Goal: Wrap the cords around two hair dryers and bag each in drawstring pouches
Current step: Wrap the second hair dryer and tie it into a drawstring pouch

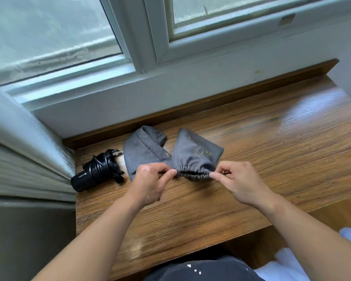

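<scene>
Softly bulging, the grey cloth pouch [195,157] had a puckered mouth; left hand [150,179] at nine o'clock and right hand [239,181] at three pinched its drawstrings.

Bare surface [272,151] runs from the centre to the right edge of the frame, and across the lower middle toward the person: open passage there. At centre, two grey pouches [193,153] lie touching; both hands, left hand [150,181] and right hand [241,181], occupy the space just below them. At left, a black hair dryer [97,171] lies just beside the wall corner [28,138], closing that side. The window sill [170,88] bounds the upper edge.
</scene>
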### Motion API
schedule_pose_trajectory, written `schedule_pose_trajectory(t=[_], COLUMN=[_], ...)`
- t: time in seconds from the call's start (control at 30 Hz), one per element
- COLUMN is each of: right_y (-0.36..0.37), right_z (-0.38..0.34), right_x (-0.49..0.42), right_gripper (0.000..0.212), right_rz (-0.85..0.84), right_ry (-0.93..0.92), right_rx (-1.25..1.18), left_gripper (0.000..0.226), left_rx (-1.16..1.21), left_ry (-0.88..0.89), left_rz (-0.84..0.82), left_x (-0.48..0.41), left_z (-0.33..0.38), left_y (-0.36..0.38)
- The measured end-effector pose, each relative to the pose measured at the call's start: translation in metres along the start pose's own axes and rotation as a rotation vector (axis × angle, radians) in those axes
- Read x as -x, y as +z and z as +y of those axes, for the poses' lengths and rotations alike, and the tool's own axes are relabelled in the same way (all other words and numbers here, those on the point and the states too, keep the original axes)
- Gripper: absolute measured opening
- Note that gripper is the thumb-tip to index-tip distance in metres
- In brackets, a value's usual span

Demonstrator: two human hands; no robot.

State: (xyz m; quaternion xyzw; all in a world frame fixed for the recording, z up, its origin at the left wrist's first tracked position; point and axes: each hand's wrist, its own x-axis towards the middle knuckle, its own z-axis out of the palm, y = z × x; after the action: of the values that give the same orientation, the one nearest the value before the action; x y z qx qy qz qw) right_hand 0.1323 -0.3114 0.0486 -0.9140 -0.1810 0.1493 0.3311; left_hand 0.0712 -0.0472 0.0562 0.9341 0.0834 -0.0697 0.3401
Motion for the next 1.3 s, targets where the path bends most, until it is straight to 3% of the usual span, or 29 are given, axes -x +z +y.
schedule_pose_trajectory(t=[0.17,0.3,0.4,0.5,0.6,0.73,0.8,0.9,1.07,1.2,1.3], right_y=[-0.055,-0.066,-0.074,-0.083,-0.085,-0.070,-0.057,-0.035,-0.010,-0.004,-0.009], right_z=[-0.018,-0.032,-0.038,-0.039,-0.041,-0.039,-0.040,-0.046,-0.061,-0.065,-0.071], right_x=[-0.002,-0.009,-0.011,-0.011,-0.018,-0.030,-0.033,-0.038,-0.045,-0.043,-0.040], right_gripper=[0.023,0.023,0.008,0.014,0.022,0.019,0.016,0.016,0.033,0.042,0.036], right_rz=[0.111,0.150,0.086,-0.045,-0.049,0.108,0.188,0.320,0.415,0.214,0.023], right_ry=[-0.056,-0.059,-0.107,-0.233,-0.297,-0.239,-0.185,-0.095,0.144,0.047,-0.041], right_rx=[-0.131,-0.200,-0.239,-0.171,0.068,0.373,0.390,0.304,-0.185,-0.657,-0.759], left_gripper=[0.022,0.025,0.034,0.038,0.029,0.016,0.008,0.011,0.033,0.025,0.020], left_rx=[0.050,0.171,0.111,-0.107,-0.246,-0.204,-0.082,0.307,0.790,1.022,0.892], left_ry=[0.094,0.035,-0.011,-0.055,-0.118,-0.131,-0.128,-0.134,-0.187,-0.247,-0.170], left_rz=[0.066,0.064,0.020,-0.009,-0.138,-0.448,-0.592,-0.698,-0.491,-0.173,0.006], left_x=[-0.002,-0.004,-0.005,-0.010,-0.018,-0.018,-0.013,-0.005,0.012,0.012,0.011], left_z=[0.007,0.013,0.013,0.014,0.016,0.022,0.028,0.034,0.046,0.046,0.052], left_y=[-0.062,-0.082,-0.090,-0.092,-0.095,-0.102,-0.102,-0.091,-0.066,-0.051,-0.049])
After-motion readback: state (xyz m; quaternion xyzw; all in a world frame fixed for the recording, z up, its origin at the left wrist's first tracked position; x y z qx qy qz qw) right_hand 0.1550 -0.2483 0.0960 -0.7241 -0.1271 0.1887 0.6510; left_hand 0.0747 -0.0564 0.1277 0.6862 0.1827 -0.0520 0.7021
